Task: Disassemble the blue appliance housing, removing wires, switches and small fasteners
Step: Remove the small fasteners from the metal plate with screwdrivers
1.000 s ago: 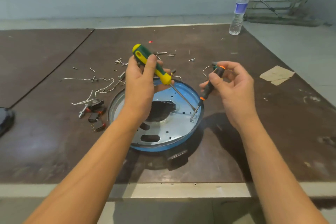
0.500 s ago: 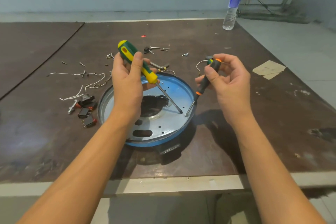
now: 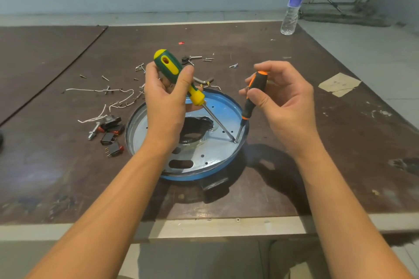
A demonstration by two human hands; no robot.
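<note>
Head view: left hand (image 3: pixel 167 102) grips a green screwdriver (image 3: pixel 179 79) slanting down-right, right hand (image 3: pixel 283 99) pinches an orange screwdriver (image 3: pixel 251 99) slanting down-left, tips meeting inside the housing (image 3: pixel 192 176) below both.

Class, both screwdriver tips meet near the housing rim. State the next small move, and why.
Probably turn the orange-handled screwdriver with the right hand while the green-and-yellow screwdriver in the left hand braces; both tips touch one spot inside the blue housing, likely a fastener.
</note>
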